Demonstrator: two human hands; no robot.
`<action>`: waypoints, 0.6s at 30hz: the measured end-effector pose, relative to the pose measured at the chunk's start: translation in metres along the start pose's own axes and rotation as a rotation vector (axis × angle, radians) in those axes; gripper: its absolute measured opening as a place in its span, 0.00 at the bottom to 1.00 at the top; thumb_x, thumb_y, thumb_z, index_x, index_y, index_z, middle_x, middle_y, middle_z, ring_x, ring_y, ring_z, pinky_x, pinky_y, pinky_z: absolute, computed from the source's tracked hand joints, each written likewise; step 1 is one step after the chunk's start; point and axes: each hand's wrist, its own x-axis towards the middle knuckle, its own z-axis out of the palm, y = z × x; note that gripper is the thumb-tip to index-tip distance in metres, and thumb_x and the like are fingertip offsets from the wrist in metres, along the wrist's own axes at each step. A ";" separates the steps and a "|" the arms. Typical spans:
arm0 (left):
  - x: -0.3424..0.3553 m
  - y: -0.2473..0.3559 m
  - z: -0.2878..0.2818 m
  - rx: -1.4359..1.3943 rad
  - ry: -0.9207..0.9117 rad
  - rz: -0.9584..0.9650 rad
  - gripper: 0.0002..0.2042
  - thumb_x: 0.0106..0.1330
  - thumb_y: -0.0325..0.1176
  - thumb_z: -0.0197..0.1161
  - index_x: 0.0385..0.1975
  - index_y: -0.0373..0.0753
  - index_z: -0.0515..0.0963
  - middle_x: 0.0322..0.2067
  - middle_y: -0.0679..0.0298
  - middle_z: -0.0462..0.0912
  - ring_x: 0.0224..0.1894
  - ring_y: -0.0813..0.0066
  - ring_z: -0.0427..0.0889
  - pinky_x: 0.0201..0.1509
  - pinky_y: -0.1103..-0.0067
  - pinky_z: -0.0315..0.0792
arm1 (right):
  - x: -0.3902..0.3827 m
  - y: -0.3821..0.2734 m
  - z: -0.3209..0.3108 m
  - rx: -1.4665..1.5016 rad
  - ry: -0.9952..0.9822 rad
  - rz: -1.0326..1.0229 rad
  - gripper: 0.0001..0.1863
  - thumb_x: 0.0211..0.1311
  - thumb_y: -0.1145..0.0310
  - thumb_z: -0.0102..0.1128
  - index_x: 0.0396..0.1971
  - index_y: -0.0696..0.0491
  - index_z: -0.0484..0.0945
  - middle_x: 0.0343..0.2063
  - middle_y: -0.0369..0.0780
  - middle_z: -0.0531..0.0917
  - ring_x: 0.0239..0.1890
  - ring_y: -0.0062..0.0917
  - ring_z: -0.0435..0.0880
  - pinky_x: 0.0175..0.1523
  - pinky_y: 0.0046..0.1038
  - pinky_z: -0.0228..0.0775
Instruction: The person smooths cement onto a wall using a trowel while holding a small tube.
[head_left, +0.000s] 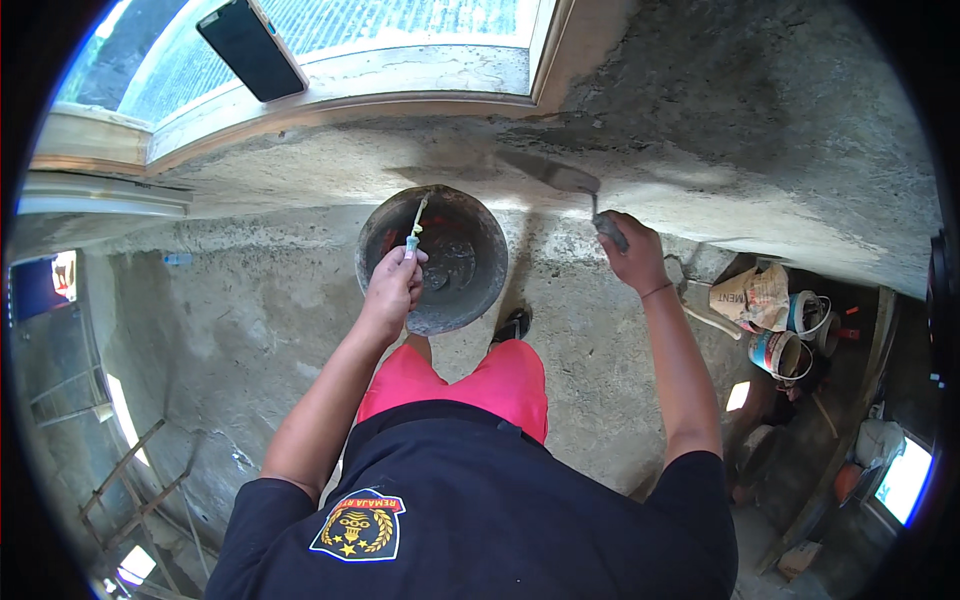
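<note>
My left hand [395,285] is closed round the pale-green grip of a handle [411,243], whose narrow, yellowish length reaches to the far rim of a dark, round bucket [473,268] with dull grey residue inside. My right hand [633,250] grips a trowel [560,175] by its grey, crusted handle, the flat blade pointing up and left beside the wall, right of the bucket.
A plastered wall [700,150] runs ahead below a wood-framed window [340,70], where a phone [252,50] leans. At right are a paper sack [745,300], paint pails [775,352] and a plank; at lower left, a pole frame [125,470].
</note>
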 end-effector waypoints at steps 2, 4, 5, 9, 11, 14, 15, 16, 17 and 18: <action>0.001 0.000 0.001 -0.009 -0.005 0.002 0.10 0.81 0.40 0.47 0.45 0.41 0.71 0.21 0.76 0.59 0.17 0.87 0.52 0.19 0.82 0.44 | -0.005 0.005 -0.007 0.022 0.040 0.067 0.20 0.62 0.62 0.67 0.52 0.54 0.80 0.43 0.48 0.87 0.43 0.44 0.88 0.49 0.38 0.82; 0.000 -0.001 0.001 0.004 0.004 -0.004 0.10 0.81 0.40 0.47 0.45 0.41 0.71 0.21 0.76 0.59 0.17 0.87 0.52 0.19 0.82 0.44 | 0.002 0.012 -0.006 0.021 0.056 0.067 0.19 0.63 0.63 0.67 0.52 0.54 0.81 0.44 0.49 0.87 0.44 0.44 0.88 0.50 0.39 0.81; 0.001 -0.001 0.001 0.010 0.010 -0.012 0.10 0.81 0.40 0.47 0.45 0.41 0.71 0.21 0.76 0.59 0.17 0.87 0.52 0.19 0.82 0.44 | 0.008 0.015 -0.003 0.010 0.057 0.065 0.19 0.63 0.62 0.66 0.52 0.53 0.81 0.44 0.49 0.87 0.44 0.44 0.88 0.50 0.39 0.81; 0.000 -0.001 0.000 0.020 0.008 -0.006 0.10 0.81 0.40 0.47 0.44 0.41 0.71 0.21 0.76 0.59 0.17 0.87 0.52 0.19 0.83 0.45 | 0.015 0.022 0.007 -0.080 -0.029 0.066 0.18 0.64 0.63 0.67 0.51 0.54 0.82 0.43 0.47 0.87 0.45 0.44 0.87 0.49 0.37 0.81; 0.000 -0.002 -0.001 0.025 0.001 -0.006 0.10 0.81 0.40 0.47 0.44 0.41 0.71 0.21 0.76 0.59 0.17 0.87 0.52 0.19 0.83 0.45 | 0.009 0.020 0.009 -0.087 -0.095 0.115 0.18 0.63 0.62 0.68 0.50 0.54 0.82 0.43 0.47 0.87 0.45 0.44 0.87 0.49 0.37 0.81; 0.000 -0.003 -0.001 0.020 0.009 -0.005 0.10 0.81 0.40 0.47 0.44 0.42 0.72 0.21 0.76 0.59 0.16 0.87 0.52 0.19 0.83 0.45 | -0.004 0.014 0.002 -0.048 -0.039 0.084 0.19 0.62 0.64 0.69 0.50 0.54 0.82 0.43 0.47 0.88 0.44 0.43 0.88 0.49 0.36 0.81; -0.001 -0.003 -0.001 0.024 0.018 -0.012 0.10 0.81 0.40 0.47 0.44 0.42 0.72 0.21 0.76 0.59 0.16 0.87 0.52 0.19 0.83 0.45 | -0.011 0.012 -0.003 -0.007 -0.027 0.097 0.19 0.61 0.64 0.69 0.51 0.53 0.82 0.44 0.47 0.87 0.44 0.43 0.88 0.50 0.36 0.81; -0.001 -0.004 -0.001 0.027 0.024 -0.020 0.10 0.81 0.40 0.47 0.44 0.42 0.72 0.21 0.76 0.59 0.16 0.87 0.53 0.19 0.83 0.45 | -0.014 0.011 -0.007 0.034 -0.018 0.137 0.20 0.61 0.63 0.69 0.51 0.53 0.82 0.44 0.47 0.87 0.44 0.44 0.88 0.50 0.37 0.81; -0.001 -0.005 0.000 0.026 0.037 -0.051 0.10 0.81 0.40 0.47 0.43 0.42 0.72 0.21 0.76 0.60 0.16 0.87 0.53 0.19 0.83 0.45 | -0.016 0.011 -0.011 0.062 -0.002 0.160 0.19 0.60 0.66 0.70 0.51 0.53 0.82 0.44 0.47 0.87 0.44 0.44 0.88 0.50 0.37 0.81; -0.001 -0.006 0.000 0.032 0.025 -0.032 0.10 0.81 0.40 0.47 0.43 0.42 0.72 0.21 0.76 0.60 0.16 0.87 0.53 0.19 0.83 0.45 | -0.016 0.012 -0.013 0.062 0.018 0.141 0.19 0.60 0.66 0.70 0.51 0.53 0.82 0.44 0.47 0.87 0.44 0.44 0.88 0.50 0.37 0.81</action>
